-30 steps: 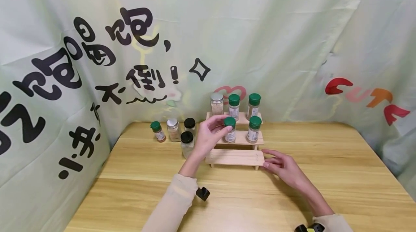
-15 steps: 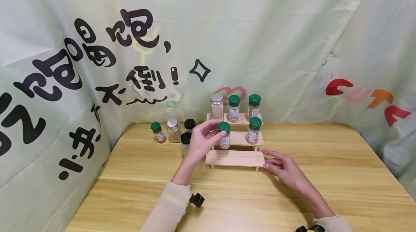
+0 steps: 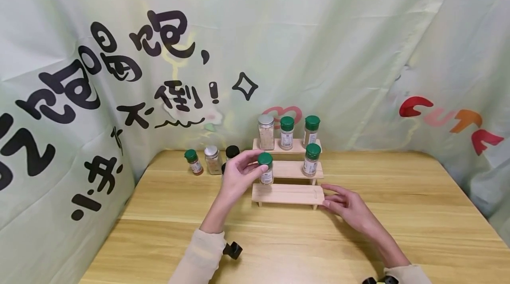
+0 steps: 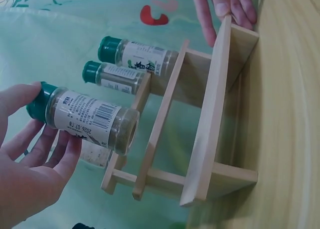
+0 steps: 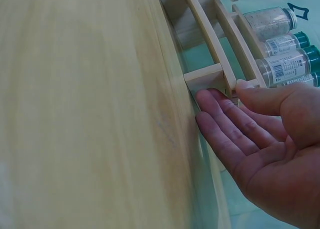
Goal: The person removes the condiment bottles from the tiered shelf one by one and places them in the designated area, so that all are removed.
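Observation:
My left hand [image 3: 236, 178] holds a green-capped spice jar [image 3: 266, 176] upright by its cap, between thumb and fingers. Seen from the head, the jar overlaps the left end of the middle tier of a wooden three-tier rack [image 3: 287, 194]. In the left wrist view the label of the spice jar [image 4: 87, 116] faces the camera, and its base is apart from the tiers. At the rack's right end, my right hand [image 3: 350, 208] grips the lowest tier, thumb at the front edge. Another green-capped jar [image 3: 311, 160] stands at the right of the middle tier.
On the top tier stand a silver-capped jar [image 3: 266, 132] and two green-capped jars. Left of the rack on the table [image 3: 167, 231] are a small green-capped jar [image 3: 194, 162], a silver-capped jar [image 3: 213, 160] and black-capped jars partly behind my left hand. A printed curtain [image 3: 338, 54] hangs behind.
My left hand has moved left with the green-capped spice jar, from the middle of the middle tier to its left end. My right hand has stayed at the rack.

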Motion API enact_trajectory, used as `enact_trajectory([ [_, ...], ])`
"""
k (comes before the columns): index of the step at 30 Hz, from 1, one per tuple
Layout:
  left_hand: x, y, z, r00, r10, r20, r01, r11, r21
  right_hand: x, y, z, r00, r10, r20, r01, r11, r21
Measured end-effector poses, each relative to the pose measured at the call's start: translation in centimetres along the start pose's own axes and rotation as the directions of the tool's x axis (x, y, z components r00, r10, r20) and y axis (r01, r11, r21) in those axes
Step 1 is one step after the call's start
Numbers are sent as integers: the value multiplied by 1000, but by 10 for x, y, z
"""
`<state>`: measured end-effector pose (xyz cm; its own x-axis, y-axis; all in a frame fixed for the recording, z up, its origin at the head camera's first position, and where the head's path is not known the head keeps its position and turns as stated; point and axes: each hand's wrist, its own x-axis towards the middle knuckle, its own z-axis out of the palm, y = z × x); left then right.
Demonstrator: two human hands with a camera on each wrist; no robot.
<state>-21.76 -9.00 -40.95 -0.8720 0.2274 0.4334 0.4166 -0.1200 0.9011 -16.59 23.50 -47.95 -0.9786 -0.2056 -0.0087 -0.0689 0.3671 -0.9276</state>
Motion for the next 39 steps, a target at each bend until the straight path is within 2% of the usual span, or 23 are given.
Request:
enact_trajectory([
  [17, -12, 10, -20, 1000, -30, -10, 30, 999, 26, -1, -1, 0, 1000, 2, -4, -2, 1000, 1],
  [24, -16, 12, -30, 998, -35, -44, 36, 999, 34, -1, -1, 0, 1000, 3, -5, -3, 1000, 1],
  [29, -18, 14, -37, 998, -33, -46, 34, 999, 27, -2, 0, 0, 1000, 9, -6, -9, 1000, -6],
  [39, -19, 20, -58, 988, -48, -145, 50, 999, 9, -2, -1, 0, 1000, 4, -4, -4, 1000, -11],
])
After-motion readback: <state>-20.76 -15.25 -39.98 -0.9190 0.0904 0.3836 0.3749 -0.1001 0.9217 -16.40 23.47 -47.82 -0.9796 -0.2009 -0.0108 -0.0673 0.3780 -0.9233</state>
